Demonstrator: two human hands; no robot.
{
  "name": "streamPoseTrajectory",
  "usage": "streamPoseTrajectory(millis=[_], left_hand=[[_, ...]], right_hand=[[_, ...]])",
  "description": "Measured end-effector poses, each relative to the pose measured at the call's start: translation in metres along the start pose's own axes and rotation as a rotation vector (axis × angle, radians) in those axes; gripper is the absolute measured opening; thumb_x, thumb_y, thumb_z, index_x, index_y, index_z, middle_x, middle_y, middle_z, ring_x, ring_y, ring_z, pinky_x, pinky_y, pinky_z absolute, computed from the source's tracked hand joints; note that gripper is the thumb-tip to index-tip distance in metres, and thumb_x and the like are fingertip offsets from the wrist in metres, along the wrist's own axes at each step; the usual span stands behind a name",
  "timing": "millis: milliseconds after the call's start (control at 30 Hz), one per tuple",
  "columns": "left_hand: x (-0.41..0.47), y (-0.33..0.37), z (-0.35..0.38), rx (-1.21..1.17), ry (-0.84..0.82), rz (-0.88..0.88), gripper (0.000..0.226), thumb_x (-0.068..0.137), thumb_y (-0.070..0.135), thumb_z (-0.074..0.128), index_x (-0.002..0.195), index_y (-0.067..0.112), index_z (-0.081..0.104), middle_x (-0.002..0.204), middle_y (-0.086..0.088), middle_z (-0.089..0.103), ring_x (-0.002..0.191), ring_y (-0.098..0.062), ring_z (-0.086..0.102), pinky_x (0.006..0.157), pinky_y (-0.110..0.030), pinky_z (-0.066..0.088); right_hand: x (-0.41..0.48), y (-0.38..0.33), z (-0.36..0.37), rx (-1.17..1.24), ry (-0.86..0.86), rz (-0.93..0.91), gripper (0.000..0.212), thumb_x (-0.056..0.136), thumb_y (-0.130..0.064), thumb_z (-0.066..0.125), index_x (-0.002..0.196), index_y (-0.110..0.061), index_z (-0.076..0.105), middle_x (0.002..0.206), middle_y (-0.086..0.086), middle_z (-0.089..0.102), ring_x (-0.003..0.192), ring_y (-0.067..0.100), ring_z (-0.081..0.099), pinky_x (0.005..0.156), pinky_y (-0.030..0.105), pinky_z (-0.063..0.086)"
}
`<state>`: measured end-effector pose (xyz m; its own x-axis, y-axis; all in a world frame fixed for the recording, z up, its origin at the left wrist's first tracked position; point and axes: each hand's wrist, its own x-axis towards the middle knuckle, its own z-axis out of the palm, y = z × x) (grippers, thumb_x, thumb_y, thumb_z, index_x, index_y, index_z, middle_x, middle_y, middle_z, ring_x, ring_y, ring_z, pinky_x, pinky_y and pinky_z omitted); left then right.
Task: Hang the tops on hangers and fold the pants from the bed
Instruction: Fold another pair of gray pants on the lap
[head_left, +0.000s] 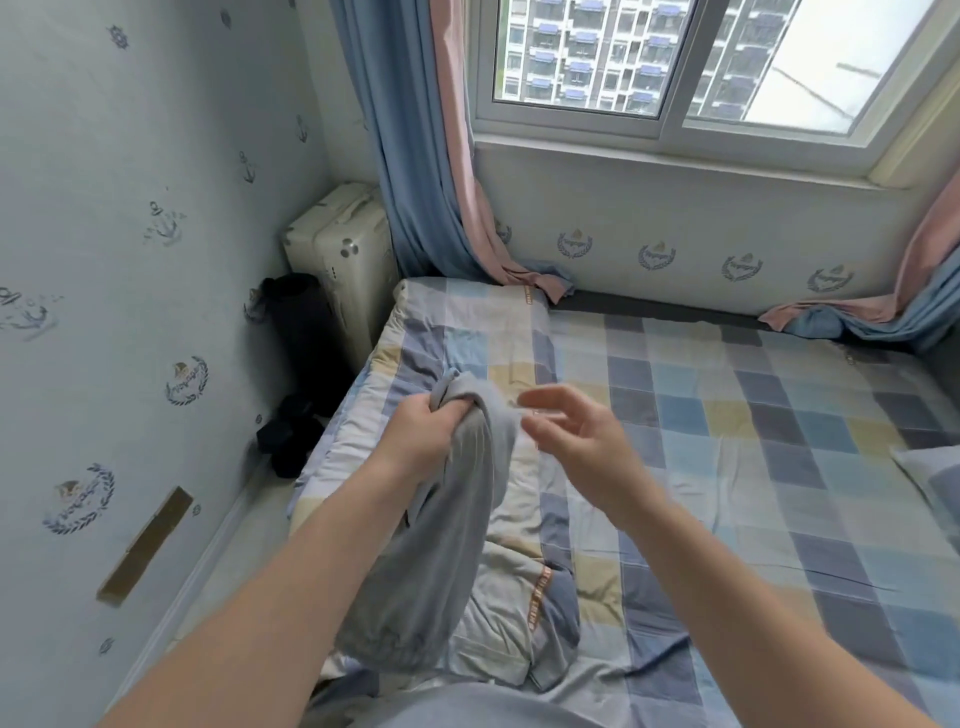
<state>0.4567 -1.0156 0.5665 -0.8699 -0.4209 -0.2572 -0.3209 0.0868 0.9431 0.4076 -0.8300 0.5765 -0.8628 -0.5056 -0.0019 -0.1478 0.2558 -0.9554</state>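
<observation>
Off the bed's (753, 415) left edge, by the wall: one cream suitcase (343, 260), upright, with dark bags (296, 332) beside it, kind unclear.

Along the bed's left edge: one folded checked quilt (467, 322).

Above the bed's left side:
- My left grip (426, 431), fingers curled tight round a bunched end of the grey pants (447, 545).
- The pants hang from it toward the bed's near edge, an elastic cuff lowest. Whether the cuff touches the quilt I cannot tell.
- Just to the right, my right grip (582, 447), fingers spread and loose, holding nothing. It is close beside the bunched end but apart from it.

Bed's right half: checked sheet, with a pillow corner (930, 467) at the far right edge.

No hangers or tops in view.

Step in hand, as I judge it: folding the pants, which are lifted but not yet laid out.

Next move calls for the right grip to catch a free part of the cloth beside the left. The legs can then be matched and spread flat on the bed before any fold.
</observation>
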Motion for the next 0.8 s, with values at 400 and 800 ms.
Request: streamPoseTrajectory(millis=[400, 800], left_hand=[[-0.018, 0.03, -0.016, -0.475, -0.192, -0.067, 0.043, 0.097, 0.022, 0.062, 0.116, -0.016, 0.061, 0.103, -0.029, 0.067, 0.089, -0.035, 0.067, 0.078, -0.038, 0.06], [0.006, -0.009, -0.017, 0.075, -0.145, -0.009, 0.068, 0.09, 0.032, 0.073, 0.149, 0.019, 0.042, 0.142, 0.007, 0.044, 0.132, -0.013, 0.043, 0.1, -0.029, 0.039]], right_hand=[[-0.018, 0.058, 0.049, -0.3, -0.082, 0.208, 0.017, 0.087, -0.026, 0.069, 0.103, -0.026, 0.062, 0.094, -0.005, 0.069, 0.089, 0.012, 0.063, 0.083, 0.042, 0.054], [0.008, 0.046, 0.0, 0.08, 0.198, 0.36, 0.021, 0.102, -0.013, 0.052, 0.096, -0.011, 0.072, 0.09, 0.011, 0.072, 0.08, 0.025, 0.065, 0.07, 0.039, 0.054]])
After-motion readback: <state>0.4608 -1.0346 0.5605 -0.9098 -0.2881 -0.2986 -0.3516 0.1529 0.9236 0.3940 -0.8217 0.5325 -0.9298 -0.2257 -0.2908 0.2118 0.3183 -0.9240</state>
